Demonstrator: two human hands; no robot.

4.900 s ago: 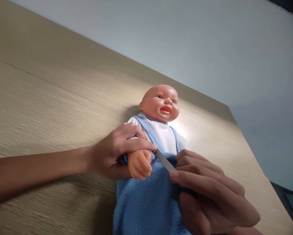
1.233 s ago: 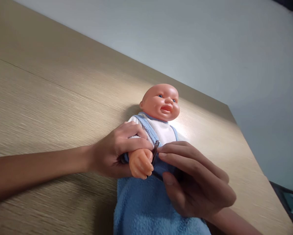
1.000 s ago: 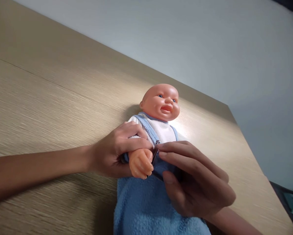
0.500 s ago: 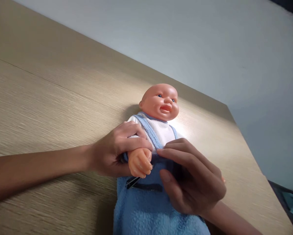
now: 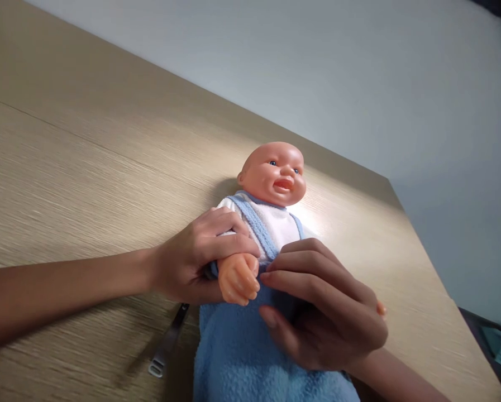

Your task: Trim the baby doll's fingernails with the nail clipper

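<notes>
A bald baby doll (image 5: 274,176) lies face up, dressed in a white top and fuzzy blue overalls (image 5: 242,346). My left hand (image 5: 210,251) is closed around the doll's forearm, just above its plastic hand (image 5: 238,279). From below my left hand a narrow dark strap with a pale buckle (image 5: 156,367) at its end sticks out over the table; its other end is hidden. My right hand (image 5: 329,301) rests its fingertips at the overalls' bib, thumb apart from the fingers, with nothing visible between them.
The doll lies on a light wood-grain table (image 5: 86,156) with a seam across it. A pale wall (image 5: 317,72) rises behind the far edge. Beyond the table's right edge, low down, stands a dark object (image 5: 488,340) I cannot make out.
The dark strap has shifted from across the doll's belly to the left, its buckle end now over the table. My right hand's fingers have moved slightly left. My left hand stays on the doll's arm.
</notes>
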